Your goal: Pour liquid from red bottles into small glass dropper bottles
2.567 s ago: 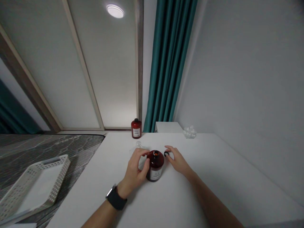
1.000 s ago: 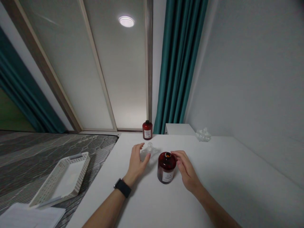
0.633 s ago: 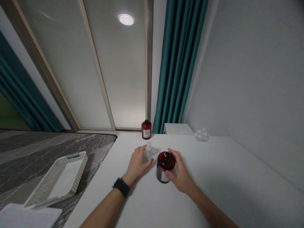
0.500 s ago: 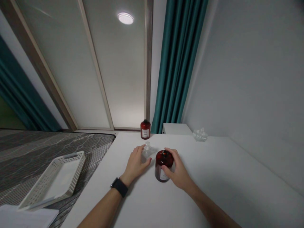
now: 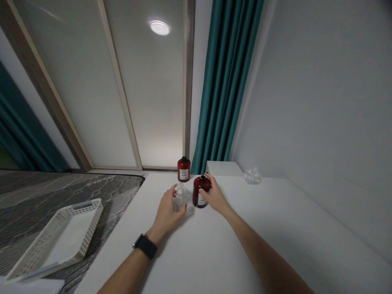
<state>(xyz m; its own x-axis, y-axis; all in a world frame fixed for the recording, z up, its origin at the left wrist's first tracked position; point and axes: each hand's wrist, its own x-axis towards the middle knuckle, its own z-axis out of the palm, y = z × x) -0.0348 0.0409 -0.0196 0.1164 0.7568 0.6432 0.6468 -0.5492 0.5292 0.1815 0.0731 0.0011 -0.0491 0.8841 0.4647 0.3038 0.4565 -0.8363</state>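
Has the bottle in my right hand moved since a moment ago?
Yes, the held bottle has moved forward, closer to the far edge of the table.

Table [image 5: 214, 253], white, plain-topped — bearing: one black-capped red bottle [image 5: 183, 170], upright, far edge; one clear vessel [image 5: 181, 196], just beside the left hand [image 5: 168, 210]; crumpled clear plastic [image 5: 252, 176], far right. Dark red bottle [image 5: 197, 197], in right hand [image 5: 214, 198] — table contact unclear.

1. The right hand [image 5: 216, 197], which earlier held a small black piece beside the front bottle [image 5: 197, 196], now grips that bottle's side.
2. That bottle has moved farther away, close to the back bottle [image 5: 183, 169].
3. The left hand [image 5: 166, 213] has left the front bottle and now curves around the clear object [image 5: 181, 197].
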